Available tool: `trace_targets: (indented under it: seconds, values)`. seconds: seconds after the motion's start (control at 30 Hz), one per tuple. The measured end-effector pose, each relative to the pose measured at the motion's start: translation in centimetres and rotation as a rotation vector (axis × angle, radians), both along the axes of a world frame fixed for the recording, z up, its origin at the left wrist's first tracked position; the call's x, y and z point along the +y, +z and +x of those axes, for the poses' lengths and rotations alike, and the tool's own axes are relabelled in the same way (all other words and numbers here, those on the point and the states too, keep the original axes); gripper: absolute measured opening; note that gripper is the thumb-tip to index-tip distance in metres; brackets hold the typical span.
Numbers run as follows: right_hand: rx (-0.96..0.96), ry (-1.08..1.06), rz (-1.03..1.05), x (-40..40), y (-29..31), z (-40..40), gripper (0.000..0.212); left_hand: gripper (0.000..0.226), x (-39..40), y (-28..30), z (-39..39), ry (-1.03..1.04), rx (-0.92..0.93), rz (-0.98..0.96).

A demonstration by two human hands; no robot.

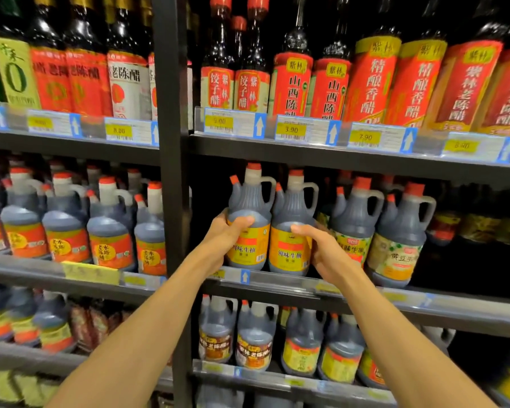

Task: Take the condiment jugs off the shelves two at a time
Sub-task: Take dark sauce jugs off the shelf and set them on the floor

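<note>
Two dark condiment jugs with yellow-orange labels and red caps stand side by side on the middle shelf (280, 279). My left hand (223, 235) grips the left jug (249, 219) round its left side, thumb across the front above the label. My right hand (326, 250) holds the right jug (292, 222) from its right side, thumb lying on the label's top edge. Both jugs look upright, their bases at the shelf's front edge.
More jugs (401, 231) stand right of the pair, and a row with red labels (109, 225) fills the left bay. A black upright post (174, 172) divides the bays. Tall vinegar bottles (371, 81) line the shelf above; further jugs (253, 337) sit below.
</note>
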State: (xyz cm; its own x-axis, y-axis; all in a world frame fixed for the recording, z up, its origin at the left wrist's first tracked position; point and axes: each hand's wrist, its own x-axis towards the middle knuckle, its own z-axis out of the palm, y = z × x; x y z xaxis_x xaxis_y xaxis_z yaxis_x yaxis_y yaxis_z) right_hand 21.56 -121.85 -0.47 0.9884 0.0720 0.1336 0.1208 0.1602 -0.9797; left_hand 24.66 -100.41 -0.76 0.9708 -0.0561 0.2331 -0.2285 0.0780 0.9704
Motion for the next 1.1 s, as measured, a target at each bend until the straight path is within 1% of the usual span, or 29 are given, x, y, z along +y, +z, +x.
trace_targets:
  seconds: [0.1, 0.23, 0.37, 0.5, 0.6, 0.67, 0.7, 0.77, 0.8, 0.83, 0.87, 0.9, 0.93, 1.03, 1.07, 1.1]
  values:
    - [0.014, -0.003, -0.018, -0.6, -0.1, 0.2, 0.068, 0.057, 0.0, -0.2, 0.3, -0.038, 0.022, 0.035]
    - [0.038, 0.032, -0.002, -1.0, 0.1, -0.3, 0.064, 0.048, 0.1, -0.2, 0.1, -0.108, 0.049, 0.093]
    - [0.058, 0.062, -0.020, -1.5, 0.0, -0.6, 0.060, 0.049, 0.2, 0.0, -0.4, -0.147, 0.055, 0.113]
    - [0.083, 0.101, -0.061, -1.7, 0.4, -1.1, 0.062, 0.055, 0.4, 0.0, -0.7, -0.113, 0.050, 0.174]
    - [0.092, 0.097, -0.111, -1.5, 1.0, -1.7, 0.068, 0.057, 0.4, 0.3, -1.1, -0.076, 0.046, 0.222]
    - [0.094, 0.083, -0.144, -1.3, 1.5, -2.2, 0.069, 0.058, 0.5, 0.7, -1.7, -0.052, 0.036, 0.254]
    - [0.085, 0.057, -0.156, -1.3, 1.5, -2.4, 0.069, 0.061, 0.7, 0.8, -2.0, -0.037, 0.023, 0.266]
    - [0.059, -0.023, -0.185, -1.3, 1.6, -2.8, 0.068, 0.083, 1.3, 0.6, -2.6, -0.013, -0.003, 0.285]
    - [0.052, -0.077, -0.210, -1.1, 1.5, -3.2, 0.067, 0.090, 1.4, 0.4, -3.1, 0.002, -0.014, 0.312]
    - [0.036, -0.138, -0.231, -0.9, 1.3, -3.6, 0.064, 0.091, 1.4, 0.2, -3.7, 0.033, -0.034, 0.337]
    - [0.006, -0.207, -0.248, -0.5, 0.9, -4.0, 0.061, 0.085, 1.2, 0.0, -4.1, 0.080, -0.057, 0.361]
    - [-0.020, -0.269, -0.252, 0.0, 0.4, -4.3, 0.061, 0.080, 0.8, -0.2, -4.5, 0.135, -0.085, 0.374]
    - [-0.036, -0.331, -0.256, 0.5, 0.1, -4.6, 0.065, 0.074, 0.2, -0.3, -4.8, 0.184, -0.106, 0.381]
    - [0.000, -0.476, -0.278, 2.4, -0.5, -4.7, 0.099, 0.066, -1.0, 0.0, -5.4, 0.296, -0.120, 0.382]
    - [0.003, -0.509, -0.288, 2.8, -0.4, -4.7, 0.105, 0.065, -1.3, 0.0, -5.3, 0.325, -0.116, 0.384]
    - [0.004, -0.547, -0.302, 3.1, -0.4, -4.6, 0.105, 0.064, -1.4, -0.1, -5.2, 0.347, -0.113, 0.391]
